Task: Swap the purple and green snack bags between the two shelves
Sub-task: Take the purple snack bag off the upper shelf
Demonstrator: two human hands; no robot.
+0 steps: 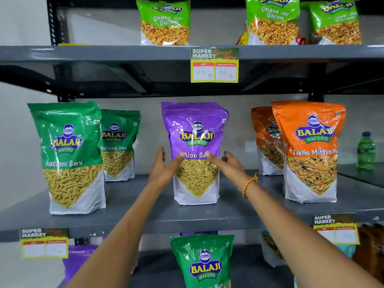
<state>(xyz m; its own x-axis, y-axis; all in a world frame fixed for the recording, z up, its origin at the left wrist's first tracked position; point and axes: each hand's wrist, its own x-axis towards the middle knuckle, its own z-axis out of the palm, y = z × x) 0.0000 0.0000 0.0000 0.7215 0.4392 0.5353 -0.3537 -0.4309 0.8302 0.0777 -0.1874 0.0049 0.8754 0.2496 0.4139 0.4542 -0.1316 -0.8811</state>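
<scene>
Two hands [164, 169] flank one purple bag [195, 146].

Orange snack bags [310, 150], green bottle [366, 151], yellow price tag [214, 65] on shelf edge.

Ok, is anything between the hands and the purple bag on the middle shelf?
Nothing visible. The left hand and right hand flank the purple bag, thumbs on its front. It stands alone, with open gaps to the green bags and orange bags either side.
</scene>
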